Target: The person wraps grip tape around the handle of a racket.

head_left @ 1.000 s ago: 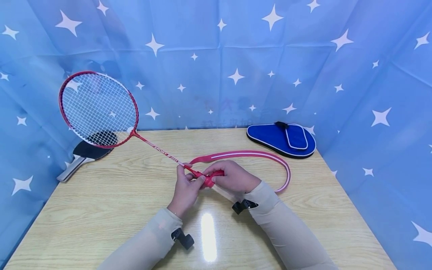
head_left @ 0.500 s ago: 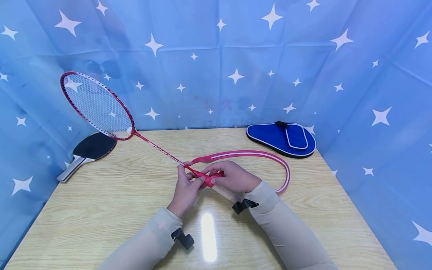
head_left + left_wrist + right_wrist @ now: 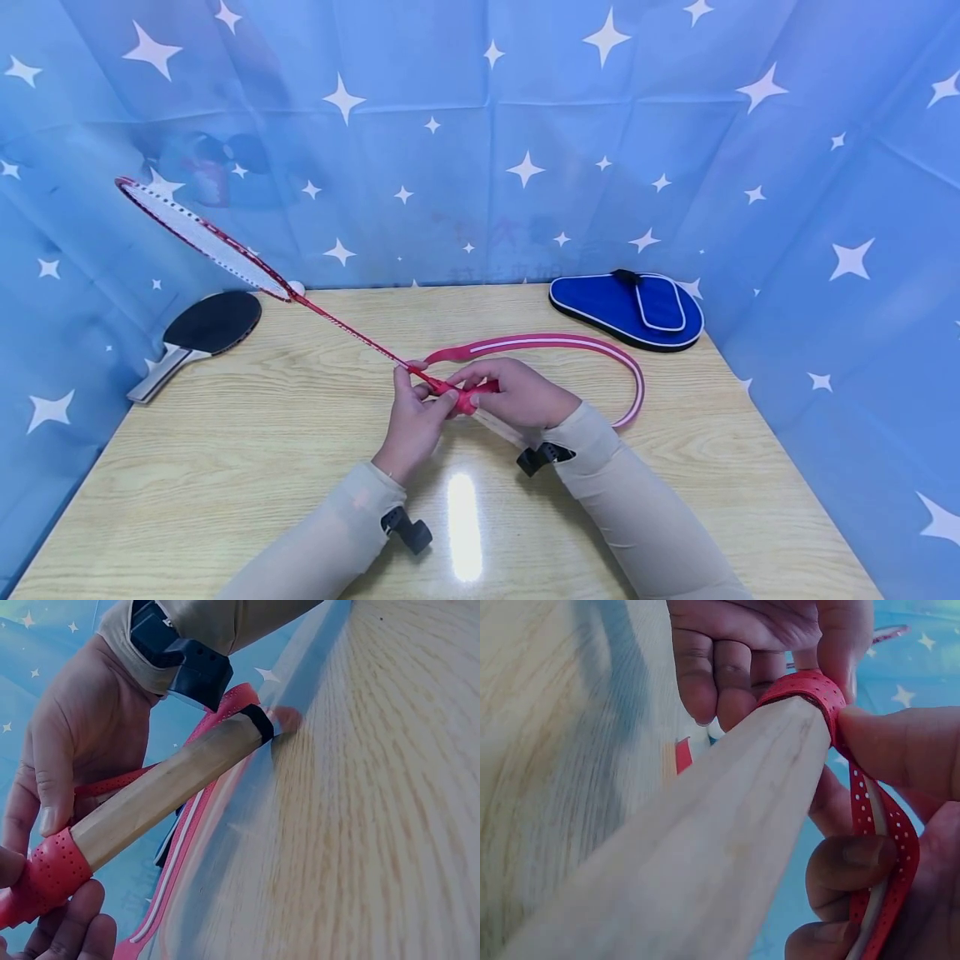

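Note:
A red and white badminton racket [image 3: 345,323] slants up to the left in the head view, its strung head seen almost edge-on. My left hand [image 3: 416,421] pinches it at the top of the handle, thumb on the wrapped red part. Red perforated grip tape [image 3: 56,871] circles the upper end of the bare wooden handle [image 3: 172,780]. Beside it, my right hand [image 3: 525,392] holds the loose run of tape between thumb and fingers, clear in the right wrist view. The tape's long tail, with a white stripe, loops across the table behind the right hand.
On the wood-grain table [image 3: 300,467], a black table tennis bat [image 3: 213,323] lies at the left. A blue bat case [image 3: 622,310] is at the back right. A small white ball [image 3: 297,288] shows by the racket's throat. Starry blue cloth [image 3: 450,167] stands behind.
The racket has turned about its shaft, its head going from nearly face-on to nearly edge-on. Both hands stay in about the same place, and the tape's tail has hardly moved.

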### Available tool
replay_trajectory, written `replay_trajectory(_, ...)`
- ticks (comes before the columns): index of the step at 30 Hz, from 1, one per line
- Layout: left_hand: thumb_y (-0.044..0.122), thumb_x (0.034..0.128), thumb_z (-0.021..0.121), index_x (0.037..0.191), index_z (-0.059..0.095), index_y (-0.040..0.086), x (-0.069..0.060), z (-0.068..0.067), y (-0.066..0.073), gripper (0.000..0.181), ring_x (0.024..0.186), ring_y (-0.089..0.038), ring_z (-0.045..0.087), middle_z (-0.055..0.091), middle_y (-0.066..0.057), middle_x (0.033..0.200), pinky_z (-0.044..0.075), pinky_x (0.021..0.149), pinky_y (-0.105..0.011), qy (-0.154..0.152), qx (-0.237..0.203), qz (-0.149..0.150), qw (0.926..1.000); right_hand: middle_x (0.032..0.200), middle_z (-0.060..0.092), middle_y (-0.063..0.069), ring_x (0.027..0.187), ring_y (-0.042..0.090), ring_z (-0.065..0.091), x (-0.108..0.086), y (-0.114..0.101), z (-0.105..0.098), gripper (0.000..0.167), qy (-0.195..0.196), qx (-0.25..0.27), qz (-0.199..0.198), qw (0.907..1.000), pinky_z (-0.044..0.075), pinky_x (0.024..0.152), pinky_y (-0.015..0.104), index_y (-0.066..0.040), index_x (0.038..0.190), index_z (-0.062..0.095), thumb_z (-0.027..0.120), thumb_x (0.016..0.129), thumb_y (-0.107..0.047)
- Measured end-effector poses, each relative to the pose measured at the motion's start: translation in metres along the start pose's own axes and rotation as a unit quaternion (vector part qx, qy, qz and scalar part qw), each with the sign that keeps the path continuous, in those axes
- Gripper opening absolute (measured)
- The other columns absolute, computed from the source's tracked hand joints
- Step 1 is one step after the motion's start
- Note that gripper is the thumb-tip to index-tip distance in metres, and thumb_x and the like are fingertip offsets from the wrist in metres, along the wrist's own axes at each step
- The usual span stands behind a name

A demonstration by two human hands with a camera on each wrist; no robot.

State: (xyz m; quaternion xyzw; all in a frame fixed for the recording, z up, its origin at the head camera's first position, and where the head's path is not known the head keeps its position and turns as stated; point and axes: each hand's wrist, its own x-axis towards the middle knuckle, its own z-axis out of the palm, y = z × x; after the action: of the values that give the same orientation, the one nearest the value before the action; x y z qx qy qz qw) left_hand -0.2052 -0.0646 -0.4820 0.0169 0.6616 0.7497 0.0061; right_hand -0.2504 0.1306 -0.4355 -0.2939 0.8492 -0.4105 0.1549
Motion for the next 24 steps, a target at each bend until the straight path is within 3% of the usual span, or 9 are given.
replay_trajectory(8,-0.005,0.0990,0.061,0.144,0.024,0.005,-0.0009,-0.0001,0.0019,0.059,0.087,-0.023,0.077,0.064,-0.026,0.115,0.064,0.084,-0.032,0.002,0.007,-0.002,1.0000,0.102,0.073,-0.009,0.092,0.018,0.066,0.0004,0.0014,-0.0006,0.039,-0.007,-0.003,-0.004,1.0000,0.057,0.079,0.035,-0.028,0.132,0.072,0.078,0.096,-0.014)
replay_trajectory(16,0.004,0.0990,0.070,0.145,0.023,0.008,-0.0024,-0.0003,0.0035,0.065,0.089,-0.026,0.077,0.065,-0.024,0.114,0.062,0.082,-0.027,-0.007,0.018,-0.005,0.9998,0.104,0.071,-0.010,0.098,0.015,0.066,0.0011,0.0015,0.0022,0.034,0.003,-0.004,0.001,1.0000,0.057,0.086,0.037,-0.029,0.124,0.074,0.082,0.093,-0.017)
replay_trajectory(24,-0.004,0.0966,0.065,0.141,0.024,0.005,-0.0007,0.0011,0.0008,0.060,0.089,-0.028,0.076,0.065,-0.028,0.113,0.063,0.079,-0.028,0.003,0.012,0.011,0.9999,0.111,0.070,-0.007,0.086,0.020,0.059,-0.0020,-0.0009,-0.0013,0.038,-0.005,0.017,0.014,0.9997,0.052,0.069,0.030,-0.027,0.126,0.076,0.073,0.095,-0.005)
